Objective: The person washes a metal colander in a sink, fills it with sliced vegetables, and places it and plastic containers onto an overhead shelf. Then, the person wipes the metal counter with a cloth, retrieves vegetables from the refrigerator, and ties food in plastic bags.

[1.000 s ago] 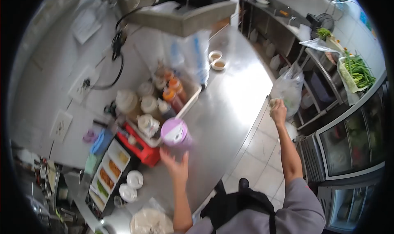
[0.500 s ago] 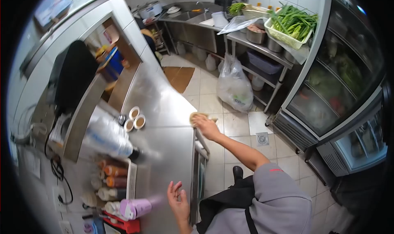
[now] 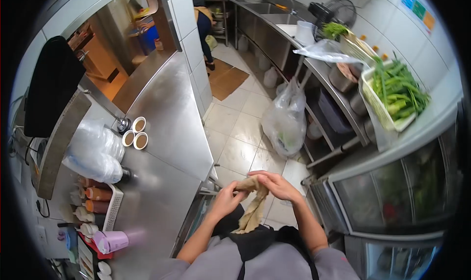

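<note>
Along the left side, we see bottles (image 3: 98,194) in a basket (image 3: 116,205), a purple tub (image 3: 111,241) near them and three cups (image 3: 139,125) of something brown farther up. All stand on the steel tabletop (image 3: 169,199), well apart from our hands.

Past its edge comes our left hand (image 3: 227,199), with fingers bent and closed on one end of a tan cloth (image 3: 253,212). We hold the cloth off the tabletop, over the floor (image 3: 235,150) and our apron (image 3: 251,243); it spans the gap between both hands, and a loose tail hangs below.

Our right hand (image 3: 280,186) meets the other end, its fingers nearly straight and together, its thumb against the fabric; how firmly it presses, we cannot tell. We judge the step in hand to be folding or bunching the cloth, and a neater fold would call for gathering that loose tail while both hands keep their grip.

Farther right, a plastic bag (image 3: 285,123) hangs by a rack (image 3: 327,76), and greens (image 3: 398,91) fill a crate (image 3: 379,103).
</note>
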Tool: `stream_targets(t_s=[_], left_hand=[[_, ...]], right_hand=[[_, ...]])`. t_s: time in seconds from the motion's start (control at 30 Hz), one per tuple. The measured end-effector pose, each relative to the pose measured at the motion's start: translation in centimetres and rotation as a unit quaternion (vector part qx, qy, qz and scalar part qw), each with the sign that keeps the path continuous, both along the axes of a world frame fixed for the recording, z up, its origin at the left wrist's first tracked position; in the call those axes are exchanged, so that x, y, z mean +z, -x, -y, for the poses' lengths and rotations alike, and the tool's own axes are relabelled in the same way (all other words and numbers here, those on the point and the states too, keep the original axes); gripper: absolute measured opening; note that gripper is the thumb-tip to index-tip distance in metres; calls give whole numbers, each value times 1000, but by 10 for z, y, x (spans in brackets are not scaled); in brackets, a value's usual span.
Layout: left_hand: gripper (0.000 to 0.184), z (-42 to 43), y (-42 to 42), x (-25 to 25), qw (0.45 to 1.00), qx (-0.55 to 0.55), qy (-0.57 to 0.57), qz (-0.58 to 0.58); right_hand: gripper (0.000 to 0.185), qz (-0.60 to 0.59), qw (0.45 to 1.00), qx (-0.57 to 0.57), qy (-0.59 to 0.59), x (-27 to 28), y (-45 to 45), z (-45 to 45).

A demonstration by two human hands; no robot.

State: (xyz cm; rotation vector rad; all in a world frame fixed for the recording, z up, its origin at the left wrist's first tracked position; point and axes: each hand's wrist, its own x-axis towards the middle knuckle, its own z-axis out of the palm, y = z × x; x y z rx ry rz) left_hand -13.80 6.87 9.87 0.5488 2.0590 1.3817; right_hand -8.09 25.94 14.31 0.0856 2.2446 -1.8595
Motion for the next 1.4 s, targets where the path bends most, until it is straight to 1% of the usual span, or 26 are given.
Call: stream_targets(t_s=[0.1,0.13,0.2,0.23,0.33,0.37,0.47,0.5,0.53,0.6,0.63,0.73,0.77,0.87,0.9,0.93,1.0,1.07,1.1,1.17,1.2,1.27,1.3,1.33,1.37,1.4], left_hand=[[25,-43,38,3,997,-29,72,-2],[23,-57,50,-6,999,-39,14,-15],[22,-88,78,-32,992,-63,-103,-41],[24,-105,91,-36,988,-68,-135,24],[28,-148,139,-22,984,-146,-83,51],[36,-161,155,-15,980,-170,-56,85],[35,-197,204,-34,972,-217,-80,27],[34,-205,221,-22,966,-247,-74,-1],[33,-209,232,-13,964,-251,-84,15],[32,-222,264,1,960,-258,-107,31],[28,-227,277,-11,957,-250,-116,89],[27,-236,320,-16,969,-174,-126,121],[36,-239,336,-24,980,-161,-112,15],[37,-253,382,-18,988,-132,-79,1],[37,-258,399,-14,988,-149,-27,8],[38,-264,414,-19,989,-144,-19,7],[40,-282,444,-28,991,-134,-8,3],[36,-298,476,-25,983,-132,116,-55],[34,-306,497,-22,972,-128,176,-88],[33,-316,530,-22,972,-53,207,-94],[32,-320,543,-25,971,-15,220,-92],[31,-327,570,-38,983,75,162,-48],[30,-331,586,-47,984,119,128,-28],[32,-335,597,-60,988,147,37,31],[33,-340,610,-73,980,172,-53,88],[35,-347,626,-74,960,193,-144,142]], right_hand=[[35,6,992,-80,-94,-21,19,-58],[34,12,986,-109,-125,-27,24,-75],[34,25,982,-101,-157,-38,35,-108],[34,32,980,-99,-172,-42,42,-121],[34,141,965,-102,-196,-45,76,-161],[35,115,973,-113,-167,-48,90,-174],[36,83,961,-155,-213,-47,135,-212],[35,61,972,-161,-161,-47,151,-223],[35,79,976,-165,-116,-39,167,-230],[36,71,984,-151,-57,-49,196,-245],[37,71,988,-133,-37,-54,212,-251],[38,84,993,-81,6,-65,262,-267],[39,94,993,-66,12,-66,280,-272],[37,116,993,-14,1,-69,337,-290],[37,116,993,2,-10,-70,358,-297],[37,113,993,16,-22,-69,379,-304],[36,59,997,3,-47,-76,419,-315],[36,97,992,19,-74,-72,458,-328],[37,85,991,22,-99,-76,482,-336],[38,71,987,28,-141,-93,521,-342],[39,68,991,44,-102,-86,538,-342],[40,55,995,73,-31,-57,581,-342],[43,93,989,100,64,-46,598,-341],[44,82,986,104,102,-43,613,-344],[44,71,982,107,141,-42,629,-345],[45,57,976,109,178,-42,647,-347]])
